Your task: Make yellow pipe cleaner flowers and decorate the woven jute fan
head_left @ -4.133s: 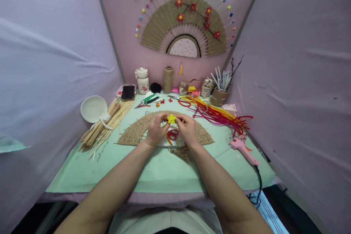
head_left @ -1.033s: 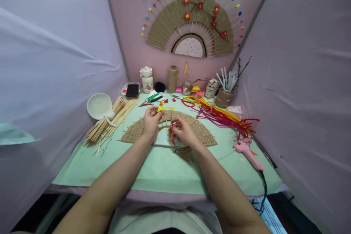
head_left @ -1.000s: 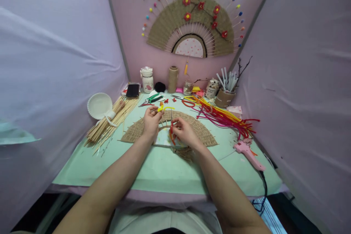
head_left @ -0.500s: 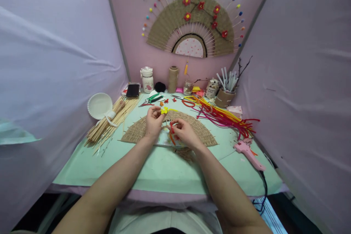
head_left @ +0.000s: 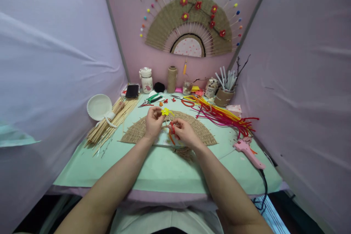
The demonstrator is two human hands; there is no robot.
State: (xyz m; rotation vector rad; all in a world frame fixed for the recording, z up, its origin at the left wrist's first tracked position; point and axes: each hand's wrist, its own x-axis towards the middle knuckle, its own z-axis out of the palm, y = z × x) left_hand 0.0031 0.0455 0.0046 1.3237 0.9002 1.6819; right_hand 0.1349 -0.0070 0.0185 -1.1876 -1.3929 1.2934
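Note:
My left hand [head_left: 154, 121] pinches a small yellow pipe-cleaner flower [head_left: 165, 112] between thumb and fingertips. From the flower a short yellow tail sticks out to the right. Closed around the red handles of small scissors [head_left: 172, 128], my right hand [head_left: 183, 131] sits just below and to the right. The metal blades point up toward the flower; whether they touch it is too small to tell. Under both hands lies a woven straw fan [head_left: 134, 131], its middle partly covered by them. An orange strip [head_left: 171, 138] shows beneath the right hand.
Bundled sticks [head_left: 109, 122] and a white scalloped dish [head_left: 99, 107] are on the left. Green-handled pliers [head_left: 155, 98], orange-handled scissors [head_left: 188, 103] and small red flowers lie behind. Pipe cleaners [head_left: 219, 117] and a pink glue gun [head_left: 251, 155] with its cord are on the right.
The yellow flower has turned slightly in my left fingers, and its tail now looks shorter and angled lower. Both hands stay nearly in place; the view has shifted a little.

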